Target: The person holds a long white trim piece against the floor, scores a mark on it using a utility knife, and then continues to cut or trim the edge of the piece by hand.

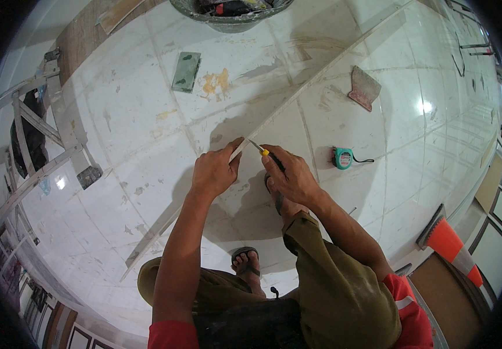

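Observation:
A long, thin, pale strip [315, 79] runs slantwise across my front, from the far right down to the near left. My left hand [213, 173] is closed around it near its middle, fingers wrapped over the edge. In my right hand [295, 179] is a utility knife [265, 153] with a dark handle and a yellow part. Its blade points toward the strip, close by my left fingertips; whether it touches the strip I cannot tell. To the right of that hand, a teal tape measure [342, 158] with a black wrist loop lies on the floor.
A dark bucket [233, 24] of tools stands at the far side. On the stained tile floor lie a green rectangular piece [186, 72] and a worn reddish piece [363, 88]. A metal ladder [27, 168] is at left, an orange-and-white cone [447, 240] at right.

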The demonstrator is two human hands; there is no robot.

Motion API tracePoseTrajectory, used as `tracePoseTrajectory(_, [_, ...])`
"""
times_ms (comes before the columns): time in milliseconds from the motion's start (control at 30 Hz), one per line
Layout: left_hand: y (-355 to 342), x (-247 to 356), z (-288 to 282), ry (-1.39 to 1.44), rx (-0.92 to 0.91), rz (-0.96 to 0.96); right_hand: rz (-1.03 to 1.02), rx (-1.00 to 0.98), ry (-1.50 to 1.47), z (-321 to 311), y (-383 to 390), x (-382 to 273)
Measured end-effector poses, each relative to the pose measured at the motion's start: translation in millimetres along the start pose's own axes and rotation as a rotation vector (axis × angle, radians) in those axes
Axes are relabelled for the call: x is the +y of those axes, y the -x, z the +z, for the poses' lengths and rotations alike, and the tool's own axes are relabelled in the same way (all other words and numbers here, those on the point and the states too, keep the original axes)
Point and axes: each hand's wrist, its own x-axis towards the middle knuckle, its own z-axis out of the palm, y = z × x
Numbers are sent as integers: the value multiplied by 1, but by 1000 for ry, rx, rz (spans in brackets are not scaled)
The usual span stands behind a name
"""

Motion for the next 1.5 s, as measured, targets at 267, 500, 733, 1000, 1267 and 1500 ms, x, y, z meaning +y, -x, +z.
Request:
tracePoseTrajectory(267, [0,1,-2,13,-6,-1,14,-24,22,6,1,4])
tracePoseTrajectory(500, [1,0,-2,-1,13,16,-34,57,341,23,2,6])
tracePoseTrajectory(733, [2,5,-4,15,-15,-12,-131,148,521,20,1,10])
tracePoseTrajectory(1000, [5,3,2,5,37,22,-89,143,361,13,8,9])
tracePoseTrajectory(1267, [3,6,1,-5,-7,-21,-58,59,311,15,5,15])
tracePoseTrajectory(1500, [5,4,1,-14,-9,-24,-119,82,549,12,6,14])
